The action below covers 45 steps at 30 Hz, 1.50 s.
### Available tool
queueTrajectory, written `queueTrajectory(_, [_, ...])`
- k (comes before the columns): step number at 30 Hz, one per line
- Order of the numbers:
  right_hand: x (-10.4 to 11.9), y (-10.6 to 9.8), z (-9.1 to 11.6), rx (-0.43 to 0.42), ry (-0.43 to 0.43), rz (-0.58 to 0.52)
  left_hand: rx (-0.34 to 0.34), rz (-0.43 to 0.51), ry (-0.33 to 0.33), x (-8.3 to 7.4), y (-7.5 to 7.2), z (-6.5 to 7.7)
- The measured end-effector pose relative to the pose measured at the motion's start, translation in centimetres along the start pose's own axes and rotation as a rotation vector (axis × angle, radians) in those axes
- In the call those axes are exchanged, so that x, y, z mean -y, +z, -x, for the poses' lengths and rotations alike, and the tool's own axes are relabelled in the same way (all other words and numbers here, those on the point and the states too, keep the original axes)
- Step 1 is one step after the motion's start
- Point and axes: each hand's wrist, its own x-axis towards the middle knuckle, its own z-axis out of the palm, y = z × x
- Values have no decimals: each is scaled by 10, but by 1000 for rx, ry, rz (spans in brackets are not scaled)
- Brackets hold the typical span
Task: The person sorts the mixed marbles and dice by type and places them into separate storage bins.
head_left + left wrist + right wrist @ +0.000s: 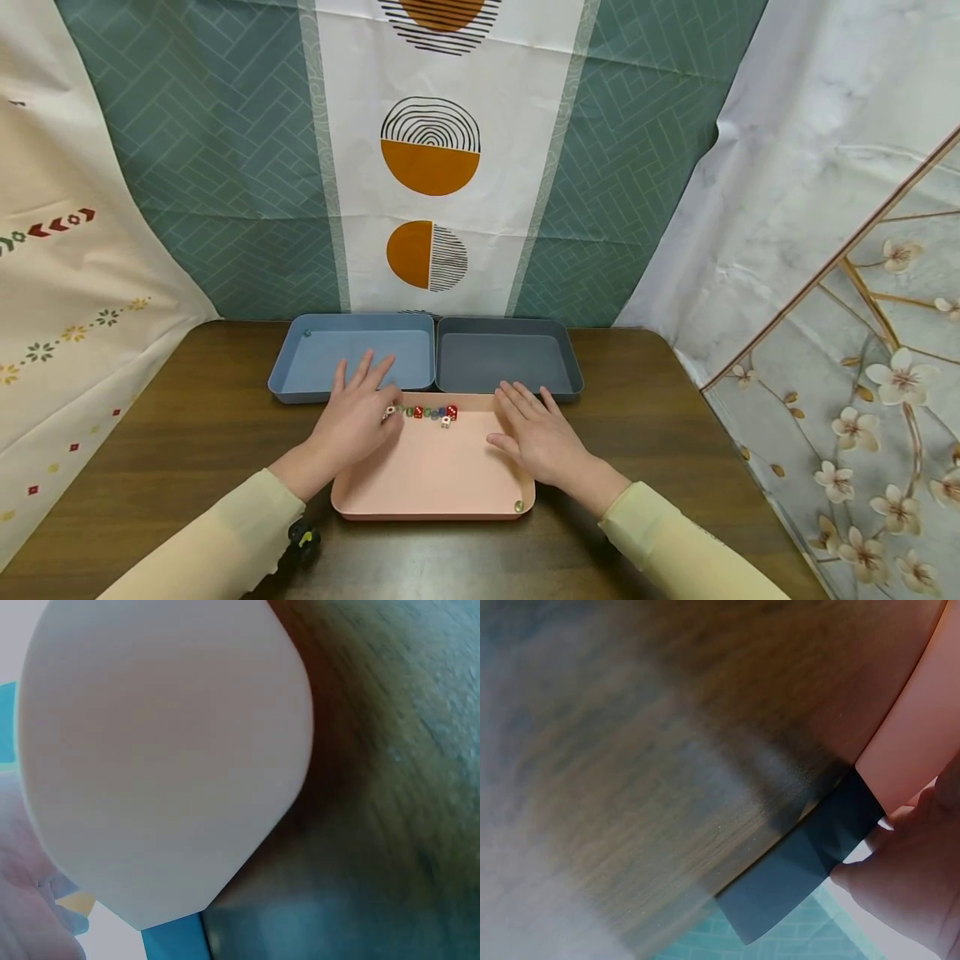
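from where i stand, the left hand [355, 423] is above the far left corner of the pink tray [438, 475]. three of its fingers spread wide toward the blue tray [405, 337]; its forefinger and thumb are close beside a white die [389, 412], but i cannot tell if they pinch it. the right hand [543, 446] is over the right side of the pink tray, its fingers nearly straight and close together, the thumb apart, holding nothing that i can see. along the far wall inside the pink tray lie two red dice [452, 412], another white die [446, 422] and several glass beads [427, 412]. one green bead [519, 506] is in the near right corner. beyond, the dark grey tray [502, 354] stands just beside the blue tray, which has a small teal piece [307, 332] in it.
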Motion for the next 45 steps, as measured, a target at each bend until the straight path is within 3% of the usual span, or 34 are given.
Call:
queueTrajectory(22, [2,-1,-1,22,20,24,-49,-25,17,6,-12,-3])
queueTrajectory(45, [-1,2,-2,29,21,14,-33,-76,-14,21,-34,-16])
